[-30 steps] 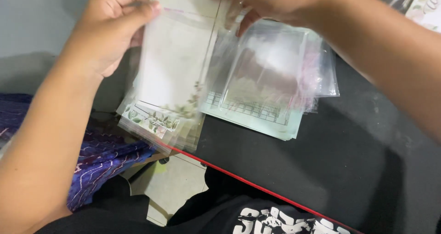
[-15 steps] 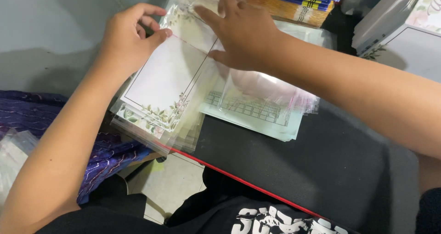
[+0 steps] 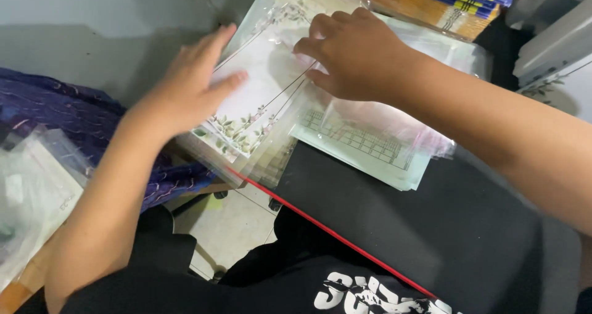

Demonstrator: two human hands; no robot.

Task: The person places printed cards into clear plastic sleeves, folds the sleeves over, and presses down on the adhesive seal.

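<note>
Where both hands press, clear sleeves (image 3: 394, 126) alongside.

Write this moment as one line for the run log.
left hand: flat on floral sheet | right hand: fingers on clear sleeve | surface: black table

White floral-bordered card (image 3: 262, 89) in clear sleeve, flat atop stack at black desk's left edge, under both hands.

Bare black desk (image 3: 444, 227) lies open; stacked booklets (image 3: 444, 5) and wall (image 3: 92, 30) hem the far side.
</note>
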